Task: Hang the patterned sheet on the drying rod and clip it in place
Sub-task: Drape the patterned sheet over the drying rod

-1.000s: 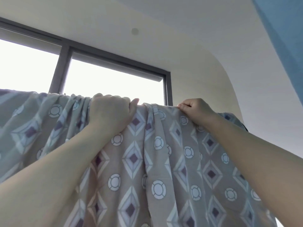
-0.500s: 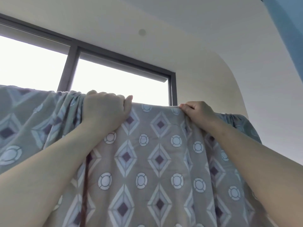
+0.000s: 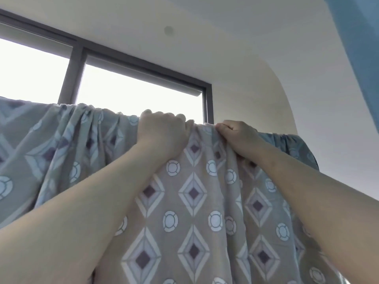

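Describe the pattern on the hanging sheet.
Taupe sheet with white-edged purple diamonds and pale circles; head view.

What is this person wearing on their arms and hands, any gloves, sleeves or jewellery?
Nothing that shows. The left hand and right hand are bare, without gloves. The left forearm and right forearm are uncovered to the frame's edge: no sleeve in view. No watch, bracelet or ring is visible.
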`<action>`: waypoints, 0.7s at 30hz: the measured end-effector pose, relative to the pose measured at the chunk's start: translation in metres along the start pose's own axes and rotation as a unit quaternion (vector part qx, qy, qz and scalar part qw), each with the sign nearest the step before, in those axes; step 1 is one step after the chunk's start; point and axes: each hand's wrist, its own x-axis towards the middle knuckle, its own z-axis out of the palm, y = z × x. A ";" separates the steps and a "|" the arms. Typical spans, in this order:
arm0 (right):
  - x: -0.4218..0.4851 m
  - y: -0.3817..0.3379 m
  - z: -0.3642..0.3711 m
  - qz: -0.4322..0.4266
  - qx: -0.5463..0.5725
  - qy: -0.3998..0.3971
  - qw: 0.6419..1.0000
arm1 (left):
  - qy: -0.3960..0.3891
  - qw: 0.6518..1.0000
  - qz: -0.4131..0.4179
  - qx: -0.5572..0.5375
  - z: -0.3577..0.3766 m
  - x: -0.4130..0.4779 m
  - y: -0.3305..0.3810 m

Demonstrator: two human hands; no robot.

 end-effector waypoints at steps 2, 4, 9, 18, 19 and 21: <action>-0.001 0.021 -0.009 0.034 -0.034 0.030 0.998 | 0.045 0.998 -0.011 0.043 0.001 -0.006 -0.009; -0.003 0.034 -0.013 0.051 -0.046 0.041 0.997 | 0.070 0.995 -0.024 0.069 0.000 -0.011 -0.013; -0.009 0.045 -0.016 0.058 0.005 -0.012 0.998 | 0.046 0.997 -0.061 0.033 0.002 -0.008 -0.009; -0.029 0.101 -0.054 0.153 -0.079 0.059 0.983 | 0.007 0.999 -0.046 -0.015 -0.005 0.004 0.027; -0.029 0.110 -0.056 0.178 -0.073 0.078 0.978 | -0.009 0.999 -0.035 -0.021 -0.006 0.006 0.039; -0.030 0.128 -0.065 0.225 -0.023 0.098 0.969 | -0.040 0.999 -0.011 -0.029 -0.006 0.013 0.063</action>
